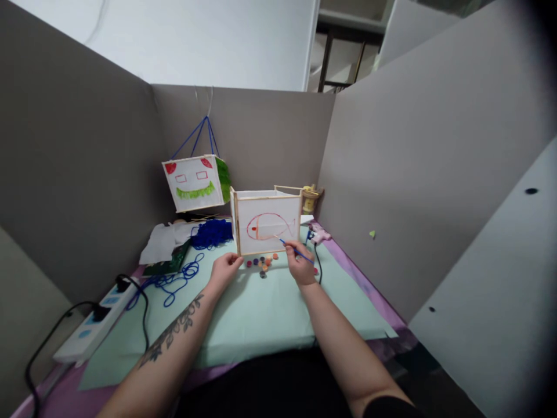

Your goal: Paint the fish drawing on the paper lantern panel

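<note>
A box-shaped paper lantern (pixel 278 244) with a wooden stick frame stands upright on the table. Its front panel bears a red fish outline with a red eye and an orange line. My left hand (pixel 225 270) is closed at the lower left corner of the frame, thumb and fingers pinching there. In my right hand (pixel 300 266) is a thin blue paintbrush (pixel 292 247), its tip at the fish's lower edge. Several small paint pots (pixel 262 264) of different colours sit between my hands, just before the lantern.
A finished-looking lantern (pixel 195 191) with a painted face hangs at back left on blue cords. Blue yarn (pixel 213 233), white cloth or paper (pixel 163 242) and a power strip (pixel 96 325) lie left. A pink glue gun (pixel 321 234) lies right. Grey partitions (pixel 270 133) enclose the table.
</note>
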Demonstrator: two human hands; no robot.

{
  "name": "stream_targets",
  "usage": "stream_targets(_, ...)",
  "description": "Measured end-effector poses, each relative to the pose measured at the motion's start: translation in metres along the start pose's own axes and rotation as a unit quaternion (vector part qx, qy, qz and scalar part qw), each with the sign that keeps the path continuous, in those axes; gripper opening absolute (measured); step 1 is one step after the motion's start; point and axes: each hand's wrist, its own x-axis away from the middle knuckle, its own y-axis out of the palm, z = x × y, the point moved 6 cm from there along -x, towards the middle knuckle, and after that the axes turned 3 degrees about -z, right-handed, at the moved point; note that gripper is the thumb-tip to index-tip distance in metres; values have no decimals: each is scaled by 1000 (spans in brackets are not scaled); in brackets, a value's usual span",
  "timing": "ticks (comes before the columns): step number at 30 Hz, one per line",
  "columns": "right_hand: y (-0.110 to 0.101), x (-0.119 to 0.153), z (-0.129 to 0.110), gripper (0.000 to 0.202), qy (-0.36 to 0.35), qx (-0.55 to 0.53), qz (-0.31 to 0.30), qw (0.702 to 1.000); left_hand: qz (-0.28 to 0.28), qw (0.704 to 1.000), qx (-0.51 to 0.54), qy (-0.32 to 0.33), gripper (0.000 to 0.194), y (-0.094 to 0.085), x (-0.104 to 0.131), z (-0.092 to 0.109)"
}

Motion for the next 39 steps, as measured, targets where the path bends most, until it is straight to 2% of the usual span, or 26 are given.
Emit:
stream_targets(15, 7, 0, 1, 20, -3, -4, -28, 1000, 3, 1000, 4, 0, 32, -1, 1, 2)
stream_targets(21, 2, 1, -2, 20, -9, -7, -15, 1000, 0, 1000, 8, -1, 32, -1, 1, 2)
stream_targets(27, -5, 2, -6, 17, -20, 15, 26, 999, 11, 1000, 15, 3, 31, -4, 3, 7)
stream_targets(39, -2, 3, -3, 15, -37, 37, 29, 998, 11, 1000, 17, 7, 30, -4, 2, 6)
